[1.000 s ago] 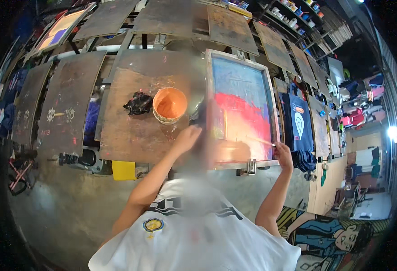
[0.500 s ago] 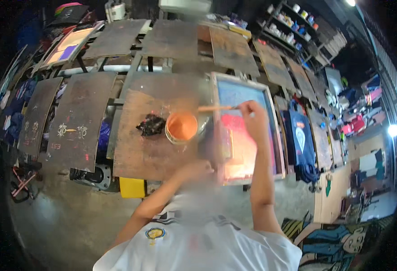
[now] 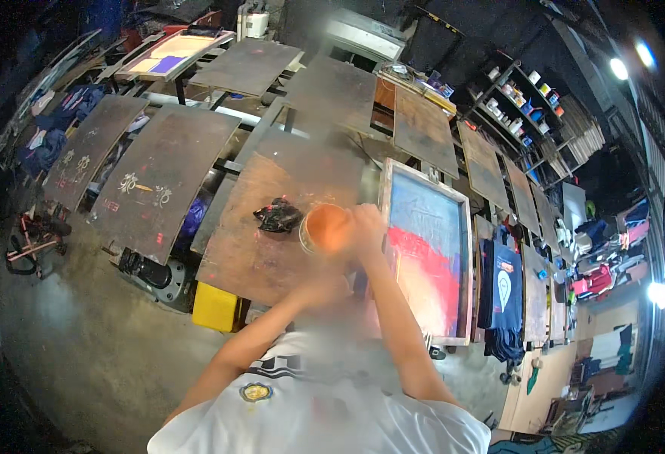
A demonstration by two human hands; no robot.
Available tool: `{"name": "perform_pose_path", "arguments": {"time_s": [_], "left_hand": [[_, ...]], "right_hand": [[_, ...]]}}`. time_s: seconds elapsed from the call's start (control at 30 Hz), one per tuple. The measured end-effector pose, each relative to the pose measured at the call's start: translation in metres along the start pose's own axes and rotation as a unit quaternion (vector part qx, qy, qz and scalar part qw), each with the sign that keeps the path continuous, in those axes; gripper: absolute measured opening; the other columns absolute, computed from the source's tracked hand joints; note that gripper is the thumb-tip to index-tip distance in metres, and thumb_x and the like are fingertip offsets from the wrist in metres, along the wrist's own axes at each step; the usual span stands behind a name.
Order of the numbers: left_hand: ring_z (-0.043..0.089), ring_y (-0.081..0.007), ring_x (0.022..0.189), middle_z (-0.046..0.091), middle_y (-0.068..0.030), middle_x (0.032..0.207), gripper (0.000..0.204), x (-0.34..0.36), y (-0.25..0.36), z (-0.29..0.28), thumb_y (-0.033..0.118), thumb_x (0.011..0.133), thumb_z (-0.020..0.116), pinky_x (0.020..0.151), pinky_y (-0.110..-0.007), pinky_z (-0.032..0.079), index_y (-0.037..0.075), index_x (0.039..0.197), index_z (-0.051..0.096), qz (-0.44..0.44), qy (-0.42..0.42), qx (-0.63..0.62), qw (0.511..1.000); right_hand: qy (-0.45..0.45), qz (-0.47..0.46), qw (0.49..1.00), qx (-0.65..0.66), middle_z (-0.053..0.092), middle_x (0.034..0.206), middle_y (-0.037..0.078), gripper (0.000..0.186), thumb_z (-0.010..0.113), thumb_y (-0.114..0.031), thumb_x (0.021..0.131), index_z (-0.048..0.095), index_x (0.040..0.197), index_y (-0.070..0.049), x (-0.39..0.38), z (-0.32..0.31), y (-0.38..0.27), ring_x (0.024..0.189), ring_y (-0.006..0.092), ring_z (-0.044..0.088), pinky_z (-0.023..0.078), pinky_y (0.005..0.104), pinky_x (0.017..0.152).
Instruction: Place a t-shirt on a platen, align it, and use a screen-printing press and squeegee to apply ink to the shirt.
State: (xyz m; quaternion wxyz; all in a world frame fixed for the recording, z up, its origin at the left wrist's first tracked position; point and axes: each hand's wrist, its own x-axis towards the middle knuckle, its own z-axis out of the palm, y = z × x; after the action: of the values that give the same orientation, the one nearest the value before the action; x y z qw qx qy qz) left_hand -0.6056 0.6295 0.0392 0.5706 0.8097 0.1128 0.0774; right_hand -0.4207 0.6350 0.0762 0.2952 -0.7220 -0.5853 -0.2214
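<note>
A tub of orange ink [image 3: 319,229] stands on the brown board in front of me. My right hand [image 3: 367,227] is at the tub's right rim, its fingers closed. The flat wooden stick seen in it earlier is hidden now, by the hand or the tub. My left hand [image 3: 325,291] is near the board's front part, below the tub; blur hides its fingers and anything in them. Just left of the tub lies a crumpled black plastic piece [image 3: 278,216]. To the right, a framed printing screen [image 3: 465,265] carries red-pink ink over its lower mesh, with blue mesh above.
Rows of flat boards [image 3: 147,174] surround me. A dark printed garment [image 3: 504,284] lies on a board right of the screen. A yellow box [image 3: 215,306] sits under the front edge. Shelves of bottles [image 3: 518,106] stand at the back right.
My right hand has moved from above the screen leftward and down to the tub, and the wooden stick has gone out of sight. The whole view has tilted and shifted.
</note>
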Motion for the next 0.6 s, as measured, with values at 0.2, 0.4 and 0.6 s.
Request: {"name": "perform_pose_path", "arguments": {"time_s": [0.2, 0.4, 0.6], "left_hand": [[0.061, -0.0231, 0.048, 0.068, -0.0147, 0.09, 0.032, 0.001, -0.053, 0.036, 0.029, 0.099, 0.064, 0.052, -0.043, 0.054, 0.002, 0.115, 0.06, 0.046, -0.01, 0.041, 0.998], [0.054, -0.0379, 0.124, 0.052, -0.0213, 0.137, 0.045, 0.002, 0.032, 0.031, 0.033, 0.093, 0.065, 0.1, -0.052, 0.046, 0.003, 0.126, 0.057, -0.03, -0.017, 0.32, 0.947], [0.021, -0.044, 0.149, 0.022, -0.0223, 0.163, 0.069, 0.02, 0.05, 0.061, 0.035, 0.089, 0.06, 0.117, -0.053, 0.028, 0.008, 0.15, 0.041, 0.072, -0.041, 0.275, 0.958]], "right_hand": [[-0.03, 0.06, 0.998, 0.007, 0.064, 0.096, 0.013, 0.022, 0.07, -0.024, 0.088, 0.067, 0.095, -0.003, 0.015, -0.043, -0.027, 0.096, 0.0328, 0.06, 0.047, 0.044, 0.08], [-0.152, 0.161, 0.972, 0.076, 0.064, 0.088, 0.018, 0.015, 0.068, -0.016, 0.089, 0.067, 0.09, -0.002, -0.074, -0.097, -0.022, 0.087, 0.0371, 0.062, 0.049, 0.0471, 0.075], [-0.146, 0.276, 0.938, 0.148, 0.065, 0.09, 0.019, 0.008, 0.065, -0.008, 0.085, 0.065, 0.086, 0.0, -0.13, -0.132, -0.049, 0.084, 0.0384, 0.061, 0.048, 0.0487, 0.074]]}}
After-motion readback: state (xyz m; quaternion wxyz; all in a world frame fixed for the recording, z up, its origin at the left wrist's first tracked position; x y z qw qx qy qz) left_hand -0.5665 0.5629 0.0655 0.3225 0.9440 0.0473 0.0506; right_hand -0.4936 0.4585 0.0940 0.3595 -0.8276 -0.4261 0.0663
